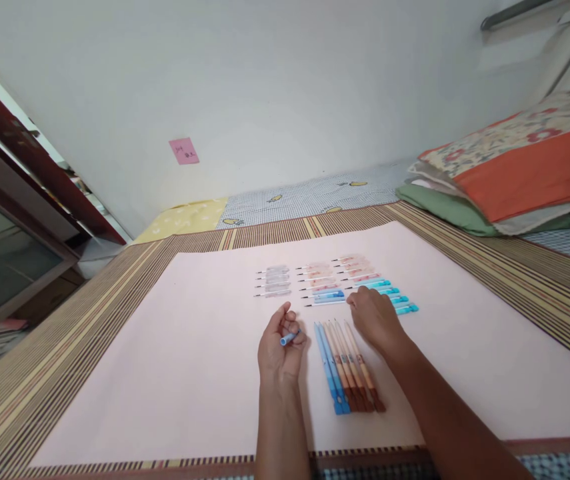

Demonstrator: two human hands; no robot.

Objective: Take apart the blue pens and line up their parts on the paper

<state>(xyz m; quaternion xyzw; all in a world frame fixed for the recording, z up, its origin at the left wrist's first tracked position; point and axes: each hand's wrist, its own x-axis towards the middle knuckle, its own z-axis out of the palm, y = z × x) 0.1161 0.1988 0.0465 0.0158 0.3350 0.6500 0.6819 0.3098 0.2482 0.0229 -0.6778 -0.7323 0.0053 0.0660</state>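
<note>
My left hand [283, 343] is palm up with its fingers curled round a light blue pen barrel [289, 337]; its open end faces me. My right hand [375, 315] is closed, its fingertips at the right end of a thin white pen refill [325, 304] with a dark tip, lowest in the middle column. Above it lie more refills [315, 273] with orange and blue parts. Below my right hand, several pens [347, 367] lie side by side, two blue and the others peach with brown ends.
A pale pink sheet [165, 360] covers much of the striped mat [89, 320]. Grey-clear refills [273, 281] form a left column; turquoise-ended pieces [405, 309] lie right of my right hand. Folded bedding [529, 160] sits at the right, against the wall [285, 87].
</note>
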